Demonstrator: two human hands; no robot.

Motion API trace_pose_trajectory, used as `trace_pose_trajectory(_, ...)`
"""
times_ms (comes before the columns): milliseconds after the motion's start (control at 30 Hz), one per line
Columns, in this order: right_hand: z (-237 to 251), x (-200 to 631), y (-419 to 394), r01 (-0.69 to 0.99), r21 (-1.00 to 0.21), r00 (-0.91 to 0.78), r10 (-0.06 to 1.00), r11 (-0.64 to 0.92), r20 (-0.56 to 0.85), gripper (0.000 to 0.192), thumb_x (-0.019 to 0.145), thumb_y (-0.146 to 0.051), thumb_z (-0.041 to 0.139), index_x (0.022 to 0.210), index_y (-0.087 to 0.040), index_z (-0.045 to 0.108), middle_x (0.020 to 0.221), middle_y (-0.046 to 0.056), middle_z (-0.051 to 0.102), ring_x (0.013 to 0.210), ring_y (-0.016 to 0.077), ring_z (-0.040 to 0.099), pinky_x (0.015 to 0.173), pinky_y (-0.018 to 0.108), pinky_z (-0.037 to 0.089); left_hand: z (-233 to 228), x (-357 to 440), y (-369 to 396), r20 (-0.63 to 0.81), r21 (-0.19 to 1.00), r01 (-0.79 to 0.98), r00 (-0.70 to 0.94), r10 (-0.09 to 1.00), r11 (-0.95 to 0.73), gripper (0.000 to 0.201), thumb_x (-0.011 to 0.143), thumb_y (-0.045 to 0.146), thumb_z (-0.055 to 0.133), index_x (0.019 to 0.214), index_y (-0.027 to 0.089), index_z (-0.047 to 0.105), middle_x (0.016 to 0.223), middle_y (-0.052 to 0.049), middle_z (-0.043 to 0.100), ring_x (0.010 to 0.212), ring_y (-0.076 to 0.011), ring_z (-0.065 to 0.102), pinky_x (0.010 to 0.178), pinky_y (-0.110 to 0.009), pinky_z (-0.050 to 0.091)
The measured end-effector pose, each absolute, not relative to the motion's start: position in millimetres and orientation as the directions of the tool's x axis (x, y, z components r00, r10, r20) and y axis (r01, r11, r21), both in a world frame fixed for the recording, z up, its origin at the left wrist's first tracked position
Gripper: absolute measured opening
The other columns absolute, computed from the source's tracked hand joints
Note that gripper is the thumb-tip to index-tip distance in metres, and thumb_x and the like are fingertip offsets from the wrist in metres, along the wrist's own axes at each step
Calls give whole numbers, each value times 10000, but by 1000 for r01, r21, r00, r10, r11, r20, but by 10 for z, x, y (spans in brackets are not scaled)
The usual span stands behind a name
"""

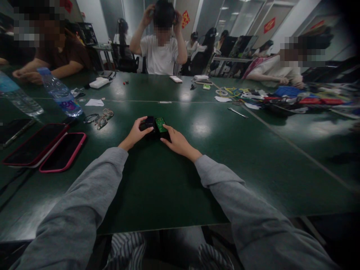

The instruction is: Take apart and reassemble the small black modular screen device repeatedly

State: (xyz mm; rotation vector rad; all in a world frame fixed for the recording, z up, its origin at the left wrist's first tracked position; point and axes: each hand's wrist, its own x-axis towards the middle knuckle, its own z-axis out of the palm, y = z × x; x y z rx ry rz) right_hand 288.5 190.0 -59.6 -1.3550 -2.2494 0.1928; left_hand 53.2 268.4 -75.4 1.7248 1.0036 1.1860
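On the green table before me, my left hand point(137, 132) grips a small black plastic case piece point(149, 122), thumb on the near side and fingers at the far left. Close beside it on the right lies a second black casing with a green circuit board point(161, 125) facing up. My right hand point(176, 140) holds that casing, its index finger resting on the board and its thumb at the near edge. The two black parts sit side by side; whether they are joined I cannot tell. The undersides of both are hidden.
Left of my hands are eyeglasses point(102, 119), water bottles point(62, 95) and a red-edged phone point(64, 153). A metal wrench-like tool point(237, 112) lies to the right, before a pile of cables point(270, 98). Several people sit around the table, one with raised arms point(160, 52) opposite.
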Motion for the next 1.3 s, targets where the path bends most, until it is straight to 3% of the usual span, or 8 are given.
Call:
trace_pose_trajectory(1100,-582,2874,1884,802,-354,-372,866,482,336,662,1009,-458,525,1550,-158,290,1450,201,510,1240,334,592,1020,555,510,-788,516,2705,351,893,193,264,898,-406,662,764,387,781,1367,281,528,1461,-106,495,1360,-315,482,1177,-573,351)
trace_pose_trajectory(1300,-590,2860,1903,805,-340,-375,861,487,344,644,1005,-427,535,1543,-169,293,1475,202,491,1288,350,560,1042,570,492,-817,528,2738,353,898,181,246,903,-400,702,736,434,797,1356,245,529,1441,-129,506,1349,-311,495,1163,-564,371)
